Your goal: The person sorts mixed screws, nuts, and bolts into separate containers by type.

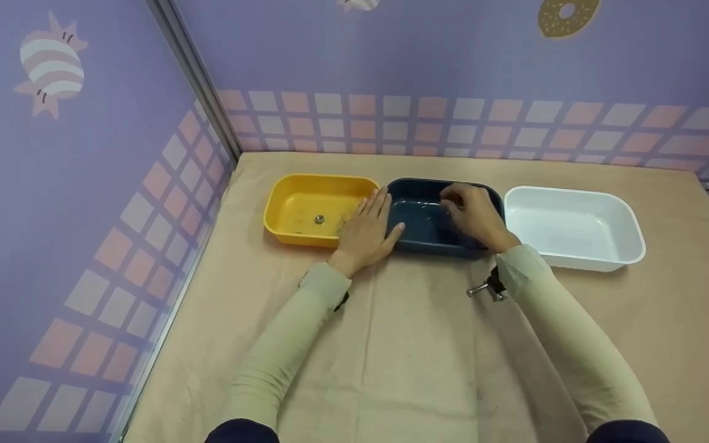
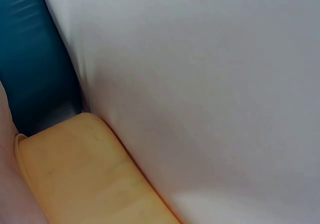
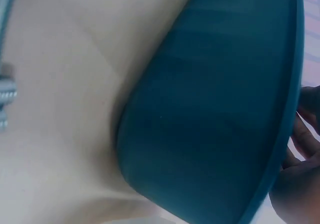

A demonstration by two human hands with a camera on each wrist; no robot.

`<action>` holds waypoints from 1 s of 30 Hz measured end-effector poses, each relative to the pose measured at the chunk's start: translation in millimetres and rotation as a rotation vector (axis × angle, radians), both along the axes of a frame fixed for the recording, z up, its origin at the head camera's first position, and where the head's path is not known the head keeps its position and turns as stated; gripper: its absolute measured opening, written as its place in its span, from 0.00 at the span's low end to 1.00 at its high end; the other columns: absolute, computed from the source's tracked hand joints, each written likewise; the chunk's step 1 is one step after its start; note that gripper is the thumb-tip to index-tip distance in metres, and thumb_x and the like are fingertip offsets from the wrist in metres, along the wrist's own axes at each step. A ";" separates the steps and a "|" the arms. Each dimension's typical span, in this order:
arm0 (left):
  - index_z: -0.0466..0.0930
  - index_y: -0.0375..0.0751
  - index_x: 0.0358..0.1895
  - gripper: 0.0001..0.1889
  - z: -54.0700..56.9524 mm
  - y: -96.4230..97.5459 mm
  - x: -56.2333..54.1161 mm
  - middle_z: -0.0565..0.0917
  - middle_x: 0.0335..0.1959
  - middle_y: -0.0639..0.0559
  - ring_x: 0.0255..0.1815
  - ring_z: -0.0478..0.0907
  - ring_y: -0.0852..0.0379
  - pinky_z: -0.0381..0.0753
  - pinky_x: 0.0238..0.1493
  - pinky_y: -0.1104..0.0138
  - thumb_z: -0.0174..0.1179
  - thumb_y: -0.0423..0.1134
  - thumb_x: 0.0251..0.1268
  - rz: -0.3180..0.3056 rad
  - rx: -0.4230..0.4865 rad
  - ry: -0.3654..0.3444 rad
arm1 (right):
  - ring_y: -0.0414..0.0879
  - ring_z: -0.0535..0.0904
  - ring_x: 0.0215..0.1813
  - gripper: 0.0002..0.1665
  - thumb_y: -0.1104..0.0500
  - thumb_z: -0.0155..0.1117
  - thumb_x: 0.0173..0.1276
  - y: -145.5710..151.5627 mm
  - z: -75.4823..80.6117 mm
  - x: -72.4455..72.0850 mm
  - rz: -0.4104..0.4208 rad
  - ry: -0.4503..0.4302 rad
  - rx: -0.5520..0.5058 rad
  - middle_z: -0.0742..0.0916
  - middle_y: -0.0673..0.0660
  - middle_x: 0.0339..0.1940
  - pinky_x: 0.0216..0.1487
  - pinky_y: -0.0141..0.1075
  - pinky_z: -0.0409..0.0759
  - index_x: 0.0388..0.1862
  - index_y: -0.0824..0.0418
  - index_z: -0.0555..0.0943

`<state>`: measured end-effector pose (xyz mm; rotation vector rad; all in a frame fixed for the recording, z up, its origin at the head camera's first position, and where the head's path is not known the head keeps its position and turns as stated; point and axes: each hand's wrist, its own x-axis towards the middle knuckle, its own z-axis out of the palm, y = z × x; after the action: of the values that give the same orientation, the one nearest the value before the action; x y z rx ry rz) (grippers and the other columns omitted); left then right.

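Note:
A yellow tray point(image 1: 293, 231), a dark blue tray point(image 1: 413, 237) and a white tray point(image 1: 576, 231) stand in a row on the cloth. My left hand point(image 1: 364, 237) lies with straight fingers across the yellow tray's right end, thumb at the blue tray's near rim. A small metal nut point(image 1: 319, 219) is on the yellow tray's floor. Over the right half of the blue tray, my right hand point(image 1: 474, 212) points inward with bent fingers. I cannot tell whether its fingertips pinch anything. The right wrist view has the blue tray's outer wall point(image 3: 210, 104) covering most of that hand.
A beige cloth point(image 1: 416, 344) covers the table. Behind the trays rises a purple wall point(image 1: 428, 55) with pink and white squares, and another wall point(image 1: 102, 184) stands to the left. A metal clamp on a black strap point(image 1: 493, 286) hangs below my right wrist.

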<state>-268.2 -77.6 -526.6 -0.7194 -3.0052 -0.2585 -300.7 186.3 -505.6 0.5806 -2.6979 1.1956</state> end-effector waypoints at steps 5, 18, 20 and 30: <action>0.45 0.33 0.87 0.42 2.1 1.1 -1.4 0.43 0.90 0.39 0.91 0.42 0.45 0.44 0.90 0.53 0.32 0.62 0.88 -0.001 -0.004 -0.004 | 0.59 0.89 0.48 0.11 0.68 0.66 0.77 5.9 6.2 5.6 0.024 0.034 0.028 0.91 0.67 0.46 0.54 0.53 0.87 0.53 0.74 0.86; 0.48 0.33 0.87 0.41 6.8 0.1 -0.6 0.48 0.90 0.38 0.91 0.43 0.45 0.41 0.90 0.52 0.34 0.62 0.87 0.010 0.002 0.009 | 0.57 0.85 0.44 0.10 0.65 0.65 0.78 45.2 25.2 24.9 0.019 0.121 0.076 0.90 0.65 0.45 0.48 0.50 0.84 0.51 0.72 0.86; 0.48 0.33 0.87 0.41 8.4 0.9 0.6 0.49 0.90 0.39 0.91 0.43 0.46 0.40 0.90 0.53 0.34 0.62 0.87 0.028 -0.018 0.010 | 0.58 0.86 0.46 0.10 0.65 0.66 0.78 54.0 24.7 27.8 0.014 0.128 0.073 0.90 0.65 0.45 0.51 0.53 0.85 0.51 0.72 0.86; 0.64 0.36 0.82 0.36 12.0 18.7 27.4 0.60 0.87 0.40 0.90 0.47 0.43 0.45 0.90 0.50 0.37 0.59 0.88 -0.024 0.110 0.001 | 0.66 0.84 0.52 0.13 0.65 0.68 0.76 100.8 19.9 41.1 -0.061 0.167 0.087 0.89 0.69 0.49 0.58 0.60 0.83 0.53 0.73 0.85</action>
<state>-240.7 -58.9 -514.5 -0.7449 -2.9549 -0.4204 -259.6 287.1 -485.7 0.5775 -2.6166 0.9723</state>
